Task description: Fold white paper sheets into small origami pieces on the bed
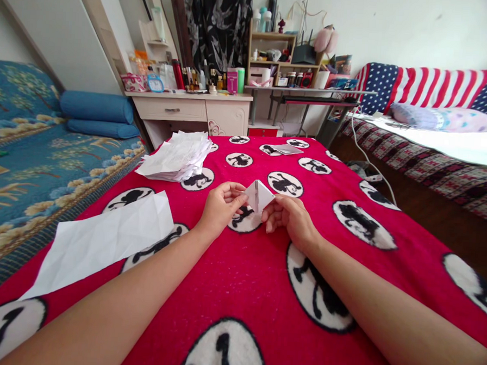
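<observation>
A small folded white paper piece (258,196) is held between both hands just above a red blanket with black-and-white round patches (243,269). My left hand (220,206) pinches its left corner with thumb and fingers closed. My right hand (287,214) grips its right lower edge, fingers curled. Both forearms reach in from the bottom of the view.
A large creased white sheet (105,240) lies at the left on the blanket. A pile of white papers (178,157) sits further back left. A small folded paper (286,149) lies at the far edge. A blue sofa (32,155) stands left, a bed (433,143) right, a dresser (190,111) behind.
</observation>
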`<state>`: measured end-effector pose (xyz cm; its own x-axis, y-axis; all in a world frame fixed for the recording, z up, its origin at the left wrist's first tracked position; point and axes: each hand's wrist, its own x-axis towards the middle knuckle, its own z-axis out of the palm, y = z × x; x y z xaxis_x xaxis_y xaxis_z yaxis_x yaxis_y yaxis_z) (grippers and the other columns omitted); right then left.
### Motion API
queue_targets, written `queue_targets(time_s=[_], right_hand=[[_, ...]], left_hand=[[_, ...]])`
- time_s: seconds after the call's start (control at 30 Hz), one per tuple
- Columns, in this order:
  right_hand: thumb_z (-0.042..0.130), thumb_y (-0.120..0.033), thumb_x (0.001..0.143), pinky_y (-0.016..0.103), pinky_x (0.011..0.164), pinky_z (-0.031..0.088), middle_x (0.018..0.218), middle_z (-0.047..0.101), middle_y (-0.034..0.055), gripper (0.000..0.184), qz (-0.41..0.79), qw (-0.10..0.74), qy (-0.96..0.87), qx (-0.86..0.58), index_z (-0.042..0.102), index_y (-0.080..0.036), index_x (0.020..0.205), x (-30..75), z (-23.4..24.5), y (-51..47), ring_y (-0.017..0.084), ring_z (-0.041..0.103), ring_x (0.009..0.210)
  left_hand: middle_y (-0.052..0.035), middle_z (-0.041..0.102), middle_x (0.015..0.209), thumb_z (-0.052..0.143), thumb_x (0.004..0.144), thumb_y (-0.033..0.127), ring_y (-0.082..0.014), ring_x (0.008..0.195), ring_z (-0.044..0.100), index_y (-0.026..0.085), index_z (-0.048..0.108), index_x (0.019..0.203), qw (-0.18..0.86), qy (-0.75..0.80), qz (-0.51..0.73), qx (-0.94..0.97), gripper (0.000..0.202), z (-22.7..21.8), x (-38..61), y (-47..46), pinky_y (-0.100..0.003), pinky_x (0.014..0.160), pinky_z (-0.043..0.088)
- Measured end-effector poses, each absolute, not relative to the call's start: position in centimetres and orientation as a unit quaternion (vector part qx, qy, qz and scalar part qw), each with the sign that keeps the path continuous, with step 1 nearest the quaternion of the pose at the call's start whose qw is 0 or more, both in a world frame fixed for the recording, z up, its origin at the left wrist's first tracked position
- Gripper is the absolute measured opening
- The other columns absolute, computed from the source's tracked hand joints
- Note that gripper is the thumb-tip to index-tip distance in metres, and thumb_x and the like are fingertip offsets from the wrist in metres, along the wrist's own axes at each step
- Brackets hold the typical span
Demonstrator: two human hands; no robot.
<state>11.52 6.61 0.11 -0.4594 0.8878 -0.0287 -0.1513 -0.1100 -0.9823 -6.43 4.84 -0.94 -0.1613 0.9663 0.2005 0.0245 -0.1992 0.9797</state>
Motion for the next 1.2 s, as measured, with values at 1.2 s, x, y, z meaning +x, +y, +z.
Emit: queue_targets(time_s=[1.2], right_hand=[[0.066, -0.043, 0.078, 0.022, 0.048, 0.046, 0.058, 0.063, 0.0005, 0.027, 0.460, 0.477, -0.638, -0.392, 0.068, -0.016, 0.082, 11.28, -0.04, 6.65, 0.012, 0.056, 0.048]], left_hand=[[0.0012, 0.059, 0.061, 0.068, 0.072, 0.049, -0.0069, 0.046, 0.050, 0.015, 0.067, 0.080, 0.432, 0.498, 0.581, 0.478, 0.035, -0.78, -6.42, 4.66, -0.017, 0.041, 0.039]])
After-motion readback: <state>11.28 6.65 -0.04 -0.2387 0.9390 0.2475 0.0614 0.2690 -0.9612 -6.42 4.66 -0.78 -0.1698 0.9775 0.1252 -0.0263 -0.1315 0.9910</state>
